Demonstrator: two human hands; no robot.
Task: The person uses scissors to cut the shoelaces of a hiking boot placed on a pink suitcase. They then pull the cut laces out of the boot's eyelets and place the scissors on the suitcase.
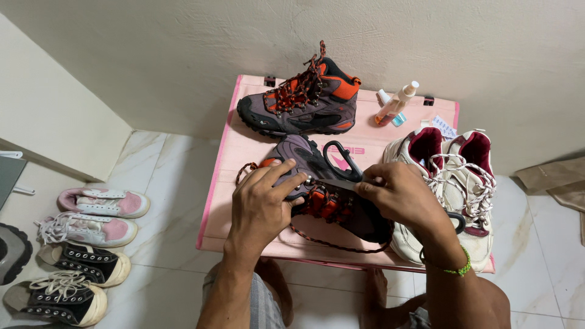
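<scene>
At the centre of the frame, the left hand (262, 204) is pressing closed fingers on the grey-and-orange laced hiking boot (329, 195) on the pink mat (244, 152) while the right hand (399, 195) is pinching its lace, which could slip loose if that pinch slackens.

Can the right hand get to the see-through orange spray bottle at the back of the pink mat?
Probably yes, once it lets go. The right hand is busy on the grey-and-orange hiking boot, but the mat between it and the clear orange spray bottle looks bare.
</scene>
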